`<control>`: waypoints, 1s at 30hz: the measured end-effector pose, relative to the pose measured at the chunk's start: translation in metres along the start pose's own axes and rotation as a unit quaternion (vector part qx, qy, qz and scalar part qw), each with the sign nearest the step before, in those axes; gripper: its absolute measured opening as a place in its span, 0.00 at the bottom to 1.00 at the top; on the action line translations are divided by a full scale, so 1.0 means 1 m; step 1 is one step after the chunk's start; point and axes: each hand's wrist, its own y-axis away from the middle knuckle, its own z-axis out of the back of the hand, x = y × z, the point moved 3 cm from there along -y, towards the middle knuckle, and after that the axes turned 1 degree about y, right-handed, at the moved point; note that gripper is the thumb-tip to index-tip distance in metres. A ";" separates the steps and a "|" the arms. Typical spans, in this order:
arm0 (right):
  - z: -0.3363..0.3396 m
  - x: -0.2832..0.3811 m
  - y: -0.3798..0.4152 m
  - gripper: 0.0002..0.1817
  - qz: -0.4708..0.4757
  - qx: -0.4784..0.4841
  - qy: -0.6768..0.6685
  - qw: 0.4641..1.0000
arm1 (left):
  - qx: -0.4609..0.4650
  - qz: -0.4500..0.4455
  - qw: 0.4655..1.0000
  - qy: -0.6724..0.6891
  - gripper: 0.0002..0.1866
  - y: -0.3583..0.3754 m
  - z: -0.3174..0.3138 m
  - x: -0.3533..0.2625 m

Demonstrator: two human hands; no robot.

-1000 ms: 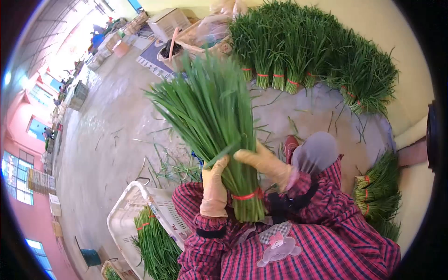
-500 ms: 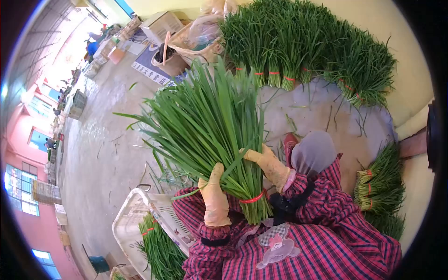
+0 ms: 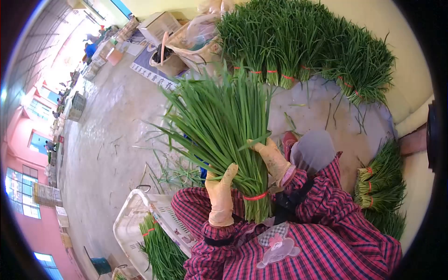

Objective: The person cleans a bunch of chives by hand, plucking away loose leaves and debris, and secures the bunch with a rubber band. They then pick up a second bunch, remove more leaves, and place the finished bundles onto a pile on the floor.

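A large bunch of garlic chives (image 3: 228, 126) stands in front of my chest with its leaves fanning up and away. A red band (image 3: 255, 197) circles it near the pale cut stems. My left hand (image 3: 221, 191), in a cream glove, grips the bunch's left side above the band, thumb up. On the other side my right hand (image 3: 272, 158), gloved alike, has its fingers wrapped against the leaves. Some fingertips are hidden by leaves.
Many banded chive bunches (image 3: 298, 42) stand along the wall, with more stacked at right (image 3: 380, 182). A white plastic crate (image 3: 125, 214) at left holds another bunch (image 3: 161, 247). Loose leaves litter the floor (image 3: 112, 140). A basket (image 3: 168, 63) and cardboard box (image 3: 158, 27) stand farther back.
The bunch has moved slightly right and now stands more upright, its left leaves drawn in closer. Both hands have shifted a little right with it, still gripping.
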 end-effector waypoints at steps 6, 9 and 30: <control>0.006 0.001 0.003 0.26 0.097 0.032 0.078 0.992 | 0.016 0.025 0.999 -0.031 0.23 -0.011 0.005 -0.008; 0.001 0.000 0.008 0.25 0.049 0.060 0.086 0.993 | -0.001 0.039 0.999 -0.013 0.23 -0.021 0.009 -0.018; -0.021 0.024 0.025 0.26 0.047 0.214 0.054 0.974 | -0.098 -0.038 0.989 0.102 0.18 -0.021 0.002 -0.039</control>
